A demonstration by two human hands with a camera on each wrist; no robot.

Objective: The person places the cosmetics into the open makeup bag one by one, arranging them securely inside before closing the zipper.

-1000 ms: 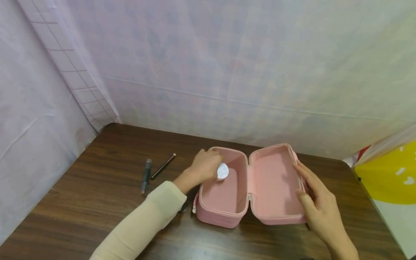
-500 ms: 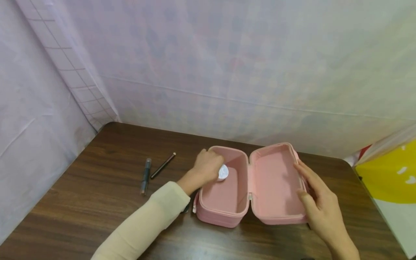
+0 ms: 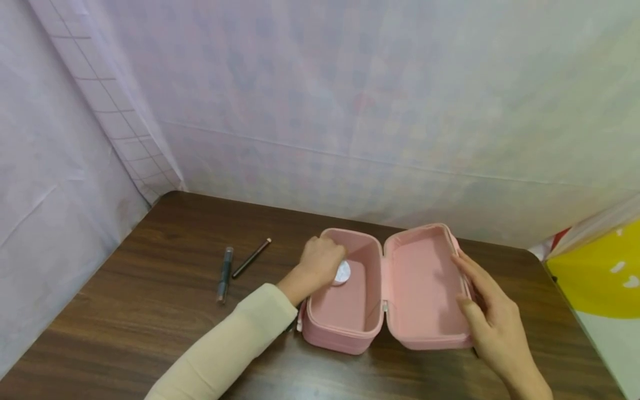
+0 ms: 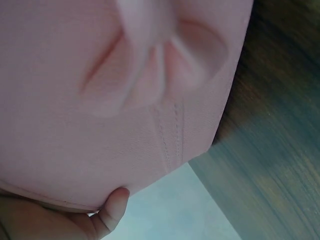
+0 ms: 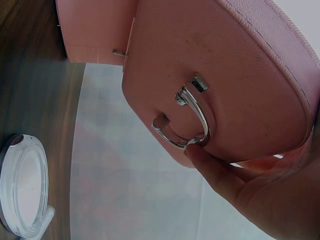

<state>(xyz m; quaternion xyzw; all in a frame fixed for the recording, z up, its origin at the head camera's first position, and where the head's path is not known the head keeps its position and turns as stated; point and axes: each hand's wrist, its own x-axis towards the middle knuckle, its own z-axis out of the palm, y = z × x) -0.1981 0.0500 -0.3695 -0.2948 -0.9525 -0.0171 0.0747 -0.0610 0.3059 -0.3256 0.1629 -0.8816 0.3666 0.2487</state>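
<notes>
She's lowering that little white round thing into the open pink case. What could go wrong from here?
1. The left hand holds the small white round item near the case's back wall; let go too early, it may tip or roll.
2. The pink case lies spread open, steadied only by the right hand on the lid's outer edge; a push could slide it on the table.
3. The left sleeve could drag the case.

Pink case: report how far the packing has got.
Done: the pink case lies open, steadied by the right hand. In hand: the left hand holds a small white round item inside its left half. Left: the pencil and dark tube lie outside on the table.
</notes>
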